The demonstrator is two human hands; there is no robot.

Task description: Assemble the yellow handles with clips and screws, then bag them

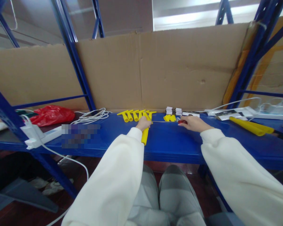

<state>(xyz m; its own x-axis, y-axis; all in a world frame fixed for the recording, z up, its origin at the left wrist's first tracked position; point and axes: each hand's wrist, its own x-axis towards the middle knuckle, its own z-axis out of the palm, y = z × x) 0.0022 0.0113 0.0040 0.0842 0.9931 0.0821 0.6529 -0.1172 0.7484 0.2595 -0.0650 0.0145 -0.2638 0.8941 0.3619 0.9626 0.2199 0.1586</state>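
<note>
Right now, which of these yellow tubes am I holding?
The yellow tube in your left hand, with the screwdriver in your right hand pointing toward it. The other tubes lie on the blue bench: a row along the back, more at right.

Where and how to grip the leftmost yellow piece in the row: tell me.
Probably by the thick tube of the leftmost yellow piece, from above and the near side, which that end faces; a slimmer arm juts left, and the next yellow piece lies close on the right.
</note>
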